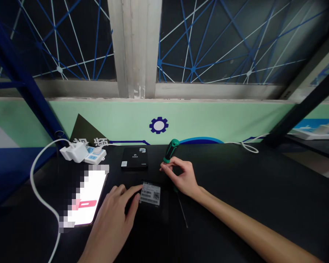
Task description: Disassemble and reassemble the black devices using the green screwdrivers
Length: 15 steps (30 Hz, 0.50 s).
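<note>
The single head-worn camera looked forward and down from close above the person's bare left hand (112, 215) and bare right hand (182, 179), facing a pale green painted wall (120, 122).

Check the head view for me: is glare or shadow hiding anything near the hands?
In the head view, the phone glares white and a pixelated patch covers part of it; the dark box by the left hand nearly merges with the black table in shadow, while its white label stands out clearly.
</note>
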Motion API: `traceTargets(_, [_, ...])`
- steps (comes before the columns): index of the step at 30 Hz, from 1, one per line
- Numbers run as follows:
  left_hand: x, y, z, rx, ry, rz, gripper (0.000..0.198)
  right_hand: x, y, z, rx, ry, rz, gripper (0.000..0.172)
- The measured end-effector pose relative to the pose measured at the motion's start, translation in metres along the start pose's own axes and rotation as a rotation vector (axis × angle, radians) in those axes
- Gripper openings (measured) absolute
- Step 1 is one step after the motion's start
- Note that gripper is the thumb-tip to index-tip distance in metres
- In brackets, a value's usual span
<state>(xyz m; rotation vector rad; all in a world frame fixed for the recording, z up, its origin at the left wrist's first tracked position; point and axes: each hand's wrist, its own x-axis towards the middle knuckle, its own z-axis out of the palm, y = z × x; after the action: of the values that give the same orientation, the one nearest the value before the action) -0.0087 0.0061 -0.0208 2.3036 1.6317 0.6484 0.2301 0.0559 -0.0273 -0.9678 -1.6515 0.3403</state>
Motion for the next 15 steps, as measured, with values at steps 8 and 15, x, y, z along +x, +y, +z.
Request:
traceTargets(8, [0.004,0.013,-0.017,-0.052,-0.143,-0.165,0.039,0.001,-0.006,-0.002,-0.013,0.008,-0.021,0.023])
traceTargets(15, [0.004,0.01,-0.011,-0.036,-0.136,-0.116,0.038,-0.001,-0.017,-0.002,-0.02,-0.022,-0.107,0.022])
